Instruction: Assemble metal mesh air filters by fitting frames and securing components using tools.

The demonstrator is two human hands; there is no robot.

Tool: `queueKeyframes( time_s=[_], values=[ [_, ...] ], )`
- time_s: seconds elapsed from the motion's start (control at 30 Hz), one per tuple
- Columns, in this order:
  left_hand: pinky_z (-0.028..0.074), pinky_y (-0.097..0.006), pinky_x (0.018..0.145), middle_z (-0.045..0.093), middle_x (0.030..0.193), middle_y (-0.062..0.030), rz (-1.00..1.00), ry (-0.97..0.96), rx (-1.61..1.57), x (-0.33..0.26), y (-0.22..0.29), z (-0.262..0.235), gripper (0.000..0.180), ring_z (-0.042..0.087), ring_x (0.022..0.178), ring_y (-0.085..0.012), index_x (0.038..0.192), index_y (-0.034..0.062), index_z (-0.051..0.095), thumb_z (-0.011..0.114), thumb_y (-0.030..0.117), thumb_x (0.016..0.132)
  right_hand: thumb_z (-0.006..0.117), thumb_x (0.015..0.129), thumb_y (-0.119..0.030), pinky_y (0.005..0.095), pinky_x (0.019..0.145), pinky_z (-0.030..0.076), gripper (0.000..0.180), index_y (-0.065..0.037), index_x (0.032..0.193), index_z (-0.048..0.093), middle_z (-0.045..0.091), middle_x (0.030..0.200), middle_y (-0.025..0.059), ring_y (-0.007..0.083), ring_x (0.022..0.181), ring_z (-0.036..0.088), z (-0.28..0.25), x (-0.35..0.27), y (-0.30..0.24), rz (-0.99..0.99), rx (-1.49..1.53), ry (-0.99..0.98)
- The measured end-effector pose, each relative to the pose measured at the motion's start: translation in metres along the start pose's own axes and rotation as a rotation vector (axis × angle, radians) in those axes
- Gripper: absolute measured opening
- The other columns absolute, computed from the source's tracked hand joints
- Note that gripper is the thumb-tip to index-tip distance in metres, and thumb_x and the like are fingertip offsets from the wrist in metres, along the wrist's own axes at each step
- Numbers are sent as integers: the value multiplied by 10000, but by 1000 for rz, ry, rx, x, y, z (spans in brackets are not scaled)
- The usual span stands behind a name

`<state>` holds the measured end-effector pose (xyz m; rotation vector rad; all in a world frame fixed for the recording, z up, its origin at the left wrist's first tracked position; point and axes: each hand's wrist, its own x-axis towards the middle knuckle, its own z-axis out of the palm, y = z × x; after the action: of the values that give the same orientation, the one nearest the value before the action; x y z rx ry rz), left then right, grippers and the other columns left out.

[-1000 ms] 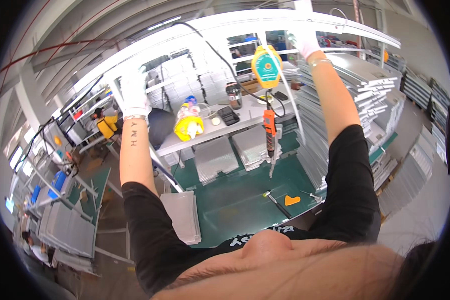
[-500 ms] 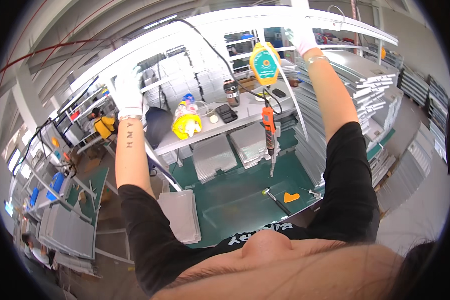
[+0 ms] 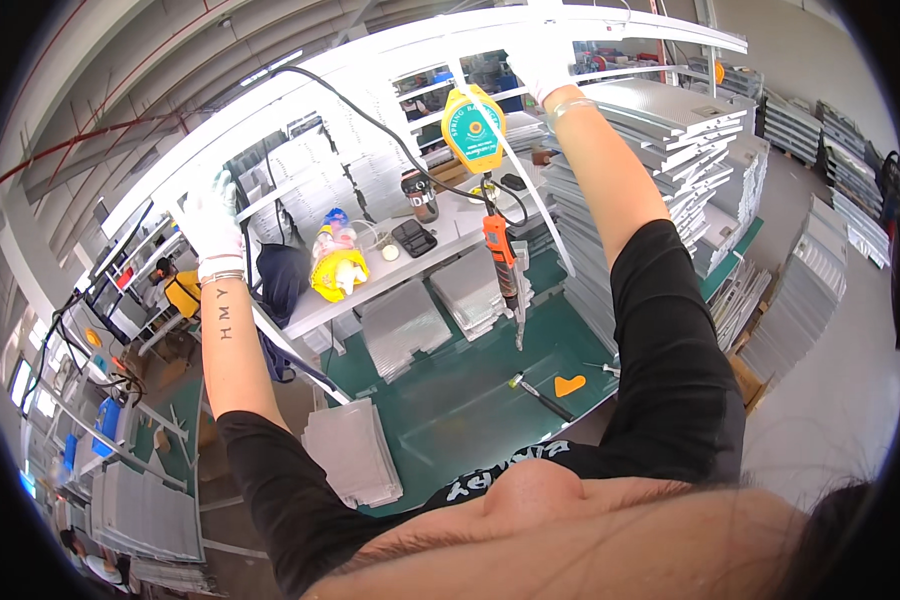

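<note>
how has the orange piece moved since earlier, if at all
No: the orange piece keeps its spot on the green tabletop, beside the black-handled tool.

On the surface (image 3: 450,425), one pile of panels (image 3: 350,452) lay at the near left, and a second pile (image 3: 405,328) and a third pile (image 3: 468,292) lay side by side before the shelf (image 3: 385,268). A fourth pile (image 3: 582,230) stood along the right. Near the front edge was a hammer (image 3: 544,398), with a scraper (image 3: 569,386) just to its right. The power screwdriver (image 3: 500,260) hung below the reel (image 3: 474,130). On the shelf, the case (image 3: 414,238) was between the bag (image 3: 338,272) and the jar (image 3: 420,198). The left hand (image 3: 213,222) was left of the bag, the right hand (image 3: 542,68) right of the reel.
</note>
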<state>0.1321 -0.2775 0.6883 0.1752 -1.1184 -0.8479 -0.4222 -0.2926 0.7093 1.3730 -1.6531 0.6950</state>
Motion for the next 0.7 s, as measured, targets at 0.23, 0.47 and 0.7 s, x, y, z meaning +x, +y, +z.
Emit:
queueKeyframes(
  time_s=[0.23,0.47,0.7],
  values=[
    [403,-408,994,466,1347,-245,-16,30,-10,-1,-7,7,767,500,1178,-363,1400,16,400,306,622,940,419,953,-282,541,1040,256,342,-229,1249,582,616,1248,52,221,1187,550,5,3,-4,18,-43,-84],
    [364,-428,1030,445,1369,-249,-49,74,-77,3,-9,13,752,469,1220,-369,1400,15,392,297,608,947,512,903,-268,453,875,456,272,-136,1090,659,663,1087,91,269,1046,616,16,-8,9,-66,-86,231],
    [275,-439,1108,385,1425,-244,-4,56,-49,-10,2,10,724,391,1304,-364,1429,11,336,288,567,968,469,937,-242,467,959,407,286,-174,1176,612,610,1228,60,234,1170,561,4,-8,-16,-105,-160,62]
  ],
)
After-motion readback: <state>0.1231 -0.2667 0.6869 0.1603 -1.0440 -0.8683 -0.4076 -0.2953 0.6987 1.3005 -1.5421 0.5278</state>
